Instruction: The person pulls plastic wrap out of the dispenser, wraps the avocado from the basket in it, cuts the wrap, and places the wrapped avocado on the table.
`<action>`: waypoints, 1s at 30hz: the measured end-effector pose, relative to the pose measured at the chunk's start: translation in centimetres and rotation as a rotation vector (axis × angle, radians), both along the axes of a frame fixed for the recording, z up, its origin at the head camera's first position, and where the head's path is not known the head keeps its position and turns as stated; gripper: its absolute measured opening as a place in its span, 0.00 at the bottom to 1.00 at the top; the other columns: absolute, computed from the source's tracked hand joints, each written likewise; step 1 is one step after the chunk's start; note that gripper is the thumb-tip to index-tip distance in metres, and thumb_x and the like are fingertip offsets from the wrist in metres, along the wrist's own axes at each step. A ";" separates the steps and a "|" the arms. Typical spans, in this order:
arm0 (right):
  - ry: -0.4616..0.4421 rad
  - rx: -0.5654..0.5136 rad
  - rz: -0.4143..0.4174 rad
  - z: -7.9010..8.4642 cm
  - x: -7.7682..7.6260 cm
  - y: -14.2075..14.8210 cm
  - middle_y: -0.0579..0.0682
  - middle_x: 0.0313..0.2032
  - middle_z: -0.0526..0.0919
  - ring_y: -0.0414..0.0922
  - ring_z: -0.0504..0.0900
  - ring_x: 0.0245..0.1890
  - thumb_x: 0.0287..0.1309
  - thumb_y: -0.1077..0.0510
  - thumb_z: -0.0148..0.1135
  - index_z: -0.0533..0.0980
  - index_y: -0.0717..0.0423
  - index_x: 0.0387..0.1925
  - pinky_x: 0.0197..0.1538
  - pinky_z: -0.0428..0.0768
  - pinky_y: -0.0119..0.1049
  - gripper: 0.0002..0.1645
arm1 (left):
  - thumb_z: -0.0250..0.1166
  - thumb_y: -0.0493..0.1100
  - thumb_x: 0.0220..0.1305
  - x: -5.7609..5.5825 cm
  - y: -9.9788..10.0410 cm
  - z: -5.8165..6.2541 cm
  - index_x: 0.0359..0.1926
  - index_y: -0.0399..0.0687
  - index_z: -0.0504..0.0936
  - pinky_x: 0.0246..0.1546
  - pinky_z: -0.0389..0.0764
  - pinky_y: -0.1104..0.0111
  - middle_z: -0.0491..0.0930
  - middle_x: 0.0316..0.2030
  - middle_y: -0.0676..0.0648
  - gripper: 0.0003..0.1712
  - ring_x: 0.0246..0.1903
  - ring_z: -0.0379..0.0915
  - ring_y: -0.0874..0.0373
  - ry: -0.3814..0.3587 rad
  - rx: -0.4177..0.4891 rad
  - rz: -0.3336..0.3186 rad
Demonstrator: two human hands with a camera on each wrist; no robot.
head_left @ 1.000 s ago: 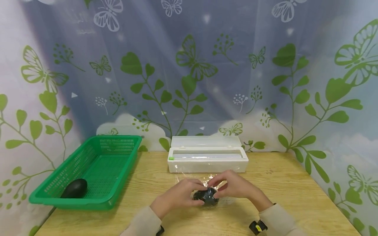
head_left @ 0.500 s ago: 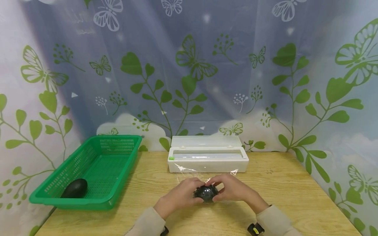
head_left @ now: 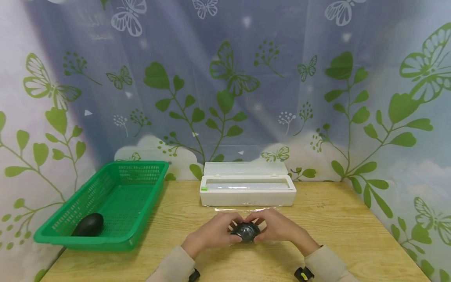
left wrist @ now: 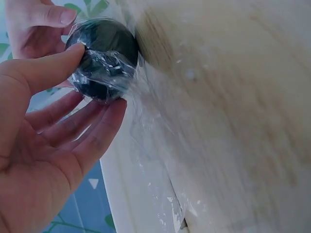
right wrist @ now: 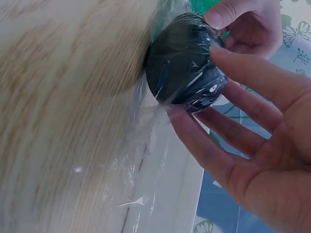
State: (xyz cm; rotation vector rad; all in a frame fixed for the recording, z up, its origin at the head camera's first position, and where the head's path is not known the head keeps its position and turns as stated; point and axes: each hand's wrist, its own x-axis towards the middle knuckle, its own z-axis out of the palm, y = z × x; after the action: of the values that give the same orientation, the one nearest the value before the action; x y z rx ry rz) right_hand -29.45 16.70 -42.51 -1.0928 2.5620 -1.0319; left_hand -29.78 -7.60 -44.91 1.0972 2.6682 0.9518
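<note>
A dark, glossy, rounded avocado [head_left: 246, 232] sits low over the table at the front middle, with clear cling film [left wrist: 150, 160] drawn over it in wrinkles. My left hand [head_left: 211, 233] grips its left side, thumb on the near face and fingers behind. From the other side my right hand [head_left: 280, 230] holds it the same way, as the right wrist view shows with its thumb and fingertips on the wrapped avocado [right wrist: 180, 63]. Loose film stretches from the avocado toward the white film dispenser box [head_left: 248, 198]. Its far side is partly hidden by fingers.
The dispenser's lid [head_left: 245, 169] stands raised against the patterned curtain at the back. At the left is a green plastic basket [head_left: 84, 244] with another dark avocado [head_left: 89, 225] in its near corner. Wooden table [head_left: 338, 219] extends to the right of the hands.
My right hand has come down from above the avocado to its side. Both hands now hold it from the sides, and the bunched, shiny film behind it has flattened.
</note>
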 end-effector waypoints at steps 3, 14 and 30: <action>0.018 0.015 0.002 -0.2 0.0 -0.1 0.57 0.53 0.87 0.56 0.87 0.49 0.44 0.67 0.81 0.82 0.59 0.54 0.43 0.88 0.30 0.31 | 0.74 0.41 0.63 -0.1 -0.2 0.0 0.53 0.46 0.80 0.45 0.84 0.76 0.85 0.51 0.46 0.19 0.46 0.84 0.62 -0.047 0.026 0.004; -0.017 0.052 -0.016 -0.4 0.1 -0.1 0.56 0.53 0.87 0.52 0.88 0.48 0.46 0.67 0.79 0.81 0.59 0.56 0.51 0.88 0.44 0.31 | 0.72 0.41 0.66 -0.4 -0.4 -0.3 0.53 0.44 0.82 0.43 0.84 0.78 0.86 0.49 0.47 0.16 0.44 0.84 0.63 -0.144 0.063 -0.011; -0.014 0.067 -0.009 -0.6 -0.1 -0.2 0.58 0.55 0.86 0.53 0.86 0.53 0.53 0.68 0.74 0.79 0.64 0.60 0.52 0.88 0.40 0.30 | 0.72 0.40 0.65 -0.3 -0.3 0.0 0.52 0.45 0.86 0.40 0.84 0.79 0.85 0.51 0.46 0.15 0.48 0.84 0.56 -0.067 0.119 0.017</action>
State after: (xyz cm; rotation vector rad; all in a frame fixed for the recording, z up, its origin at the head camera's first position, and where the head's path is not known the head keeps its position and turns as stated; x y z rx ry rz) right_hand -29.56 16.55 -43.09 -1.0541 2.5728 -0.9449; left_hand -30.05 -7.89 -44.88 1.0459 2.6011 1.1425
